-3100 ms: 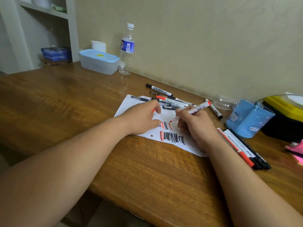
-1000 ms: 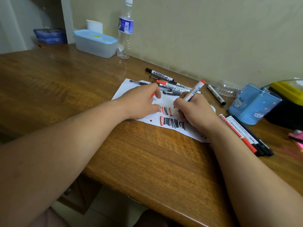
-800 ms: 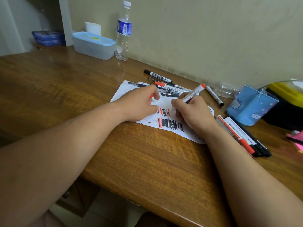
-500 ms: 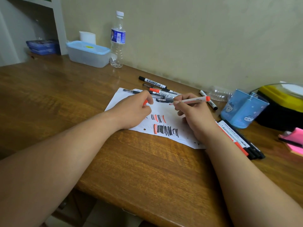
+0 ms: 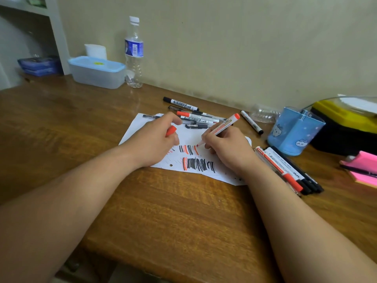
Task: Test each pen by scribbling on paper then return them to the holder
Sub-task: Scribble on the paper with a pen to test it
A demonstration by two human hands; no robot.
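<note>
The right hand [image 5: 228, 148] pinches one red whiteboard marker [image 5: 222, 127], tip on the single scribbled paper [image 5: 140, 127]. The left hand [image 5: 155, 144] curls round its red cap [image 5: 171, 130]. About seven loose pens [image 5: 191, 115] lie beyond, and roughly five bundled pens [image 5: 285, 170] beside one blue holder [image 5: 293, 135]. Wooden desk [image 5: 183, 211], beige wall [image 5: 244, 48].

a home study corner: wooden desk [image 5: 183, 211], shelf [image 5: 26, 9], water bottle [image 5: 133, 52].
</note>
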